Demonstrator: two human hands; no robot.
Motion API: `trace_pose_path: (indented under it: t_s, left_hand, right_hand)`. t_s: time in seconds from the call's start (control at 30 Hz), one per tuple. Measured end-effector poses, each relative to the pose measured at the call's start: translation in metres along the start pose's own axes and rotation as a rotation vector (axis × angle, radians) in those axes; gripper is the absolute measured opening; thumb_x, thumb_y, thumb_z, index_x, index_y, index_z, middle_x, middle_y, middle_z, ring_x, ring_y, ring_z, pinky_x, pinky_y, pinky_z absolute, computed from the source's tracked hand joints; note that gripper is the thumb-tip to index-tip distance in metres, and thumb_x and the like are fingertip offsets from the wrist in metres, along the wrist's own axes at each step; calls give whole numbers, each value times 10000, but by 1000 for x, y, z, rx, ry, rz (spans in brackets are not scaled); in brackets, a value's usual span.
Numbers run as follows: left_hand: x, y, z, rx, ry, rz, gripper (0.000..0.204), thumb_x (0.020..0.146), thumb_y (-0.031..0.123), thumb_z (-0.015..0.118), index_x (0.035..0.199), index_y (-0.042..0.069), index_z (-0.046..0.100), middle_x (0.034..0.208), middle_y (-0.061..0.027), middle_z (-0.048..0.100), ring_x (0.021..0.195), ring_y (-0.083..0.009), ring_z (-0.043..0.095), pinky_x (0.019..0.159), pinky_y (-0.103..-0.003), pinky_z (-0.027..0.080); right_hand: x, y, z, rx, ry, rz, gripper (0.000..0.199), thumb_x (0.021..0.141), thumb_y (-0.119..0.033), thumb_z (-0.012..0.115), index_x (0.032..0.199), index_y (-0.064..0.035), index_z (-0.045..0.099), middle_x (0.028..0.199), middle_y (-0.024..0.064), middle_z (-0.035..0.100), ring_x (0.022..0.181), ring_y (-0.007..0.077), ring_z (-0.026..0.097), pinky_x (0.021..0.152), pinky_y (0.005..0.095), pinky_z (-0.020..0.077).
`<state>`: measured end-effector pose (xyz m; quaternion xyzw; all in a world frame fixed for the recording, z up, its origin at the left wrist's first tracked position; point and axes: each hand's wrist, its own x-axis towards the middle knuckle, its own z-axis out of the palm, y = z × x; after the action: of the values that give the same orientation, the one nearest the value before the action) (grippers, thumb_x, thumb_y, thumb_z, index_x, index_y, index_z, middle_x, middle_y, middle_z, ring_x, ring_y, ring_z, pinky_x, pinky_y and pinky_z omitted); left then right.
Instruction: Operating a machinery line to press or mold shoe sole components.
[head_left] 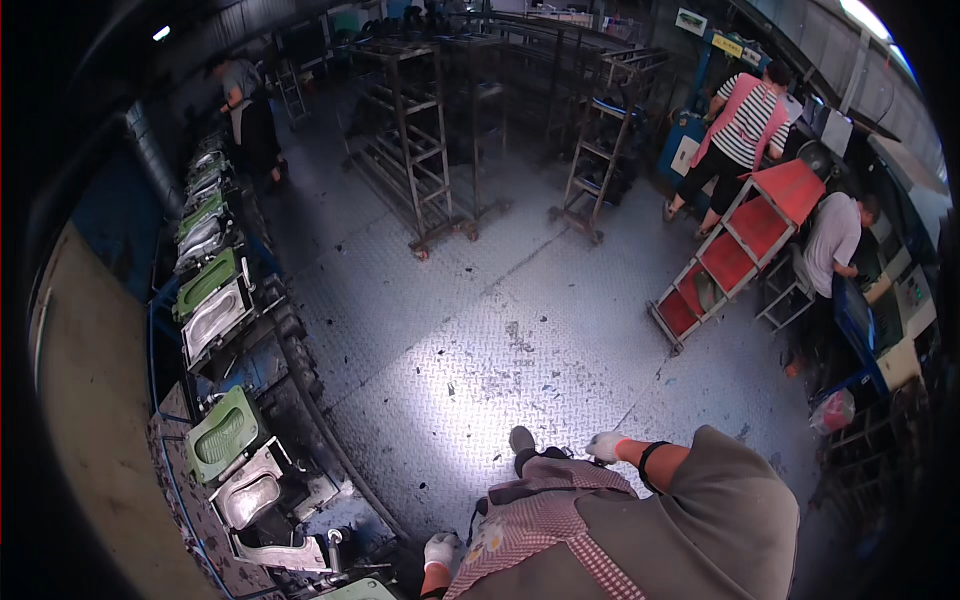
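My left hand (440, 550), in a white glove, hangs low beside my checked apron (535, 545). Its fingertips are too dark and small to make out. Closest to it is the row of moulds on the left, with an open metal mould (252, 500) and a green mould half (222, 436) showing a sole-shaped hollow. My right hand (605, 447), also gloved in white, is out in front of my body above the floor. Its fingers look curled in, and I see nothing held in them. One dark shoe (521, 438) of mine shows below the apron.
More green and metal moulds (215, 310) line the left side. Wheeled metal racks (425, 150) stand ahead; a red-shelved cart (745, 240) leans in view at right. One person (745, 125) stands beyond it, another (835, 240) works by a machine, a third (245, 110) stands far left.
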<state>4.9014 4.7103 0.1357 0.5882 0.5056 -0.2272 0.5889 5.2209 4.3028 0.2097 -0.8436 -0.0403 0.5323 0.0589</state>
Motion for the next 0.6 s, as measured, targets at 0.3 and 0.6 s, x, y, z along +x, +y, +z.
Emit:
trace_pose_path:
  t_s: [0.3, 0.6]
  left_hand:
    - [-7, 121, 1, 95, 71, -19, 204, 841, 138, 657, 962, -21, 693, 841, -91, 705, 716, -179, 643, 657, -324, 519]
    - [-9, 311, 127, 257, -33, 96, 328, 851, 198, 636, 1065, -46, 683, 947, -136, 719, 853, -199, 662, 763, -330, 514]
  right_hand:
    - [37, -2, -87, 45, 4, -96, 422, 915, -387, 482, 944, -40, 721, 834, 99, 724, 692, 222, 685, 669, 369, 539]
    - [53, 31, -254, 433, 31, -169, 388, 912, -367, 508, 1054, -55, 691, 854, 95, 725, 710, 199, 687, 694, 363, 537]
